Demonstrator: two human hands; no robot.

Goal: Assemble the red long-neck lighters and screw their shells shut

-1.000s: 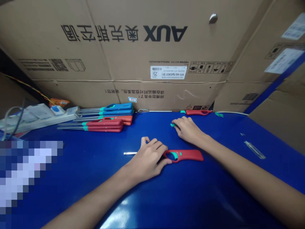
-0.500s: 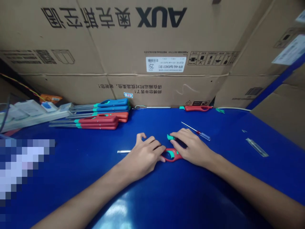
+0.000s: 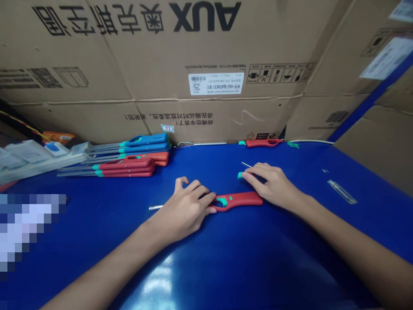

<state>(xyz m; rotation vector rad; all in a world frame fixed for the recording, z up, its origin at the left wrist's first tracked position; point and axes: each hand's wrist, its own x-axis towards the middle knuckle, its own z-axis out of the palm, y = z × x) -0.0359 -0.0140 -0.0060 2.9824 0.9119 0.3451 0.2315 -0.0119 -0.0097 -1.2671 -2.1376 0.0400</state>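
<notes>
**Figure.** My left hand (image 3: 183, 206) lies curved over the ring end of a red plastic lighter body (image 3: 237, 200) on the blue table (image 3: 290, 245). My right hand (image 3: 269, 185) pinches a teal plastic piece (image 3: 240, 175) at its fingertips, just beyond the body. A thin metal rod (image 3: 155, 207) emerges from beneath my left hand, its other end hidden. Long-nozzle lighters (image 3: 125, 168) lie in rows at left, before an inverted AUX carton (image 3: 206, 116). A pixelated patch (image 3: 26, 232) obscures the lower left.
</notes>
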